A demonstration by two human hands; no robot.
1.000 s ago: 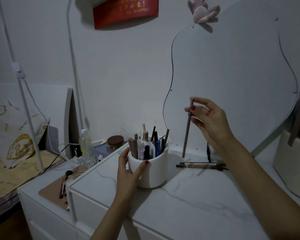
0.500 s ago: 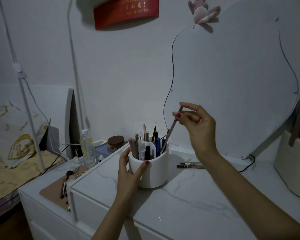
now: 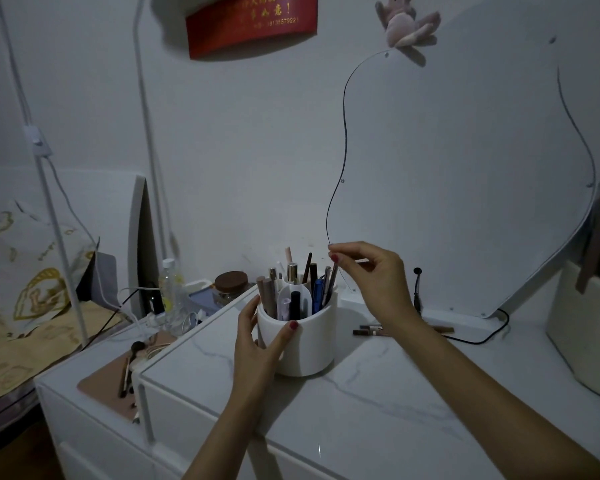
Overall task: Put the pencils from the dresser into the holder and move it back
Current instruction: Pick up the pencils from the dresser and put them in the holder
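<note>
Now the left hand is wrapping the white holder at frame centre, thumb across its front and fingers curling round its left side, a grip clamped on the cup. Above the holder's right rim the right hand is hovering, thumb and forefinger pinching together; whether they are touching the thin grey pencil just below, I cannot tell. That pencil is standing in the holder, leaning up and to the right, tip end down. Right of centre, two more pencils are lying flat, long axes running left to right, partly behind the right forearm. Underneath, the marbled white worktop is filling the lower frame, with a wavy-edged mirror leaning behind.
</note>
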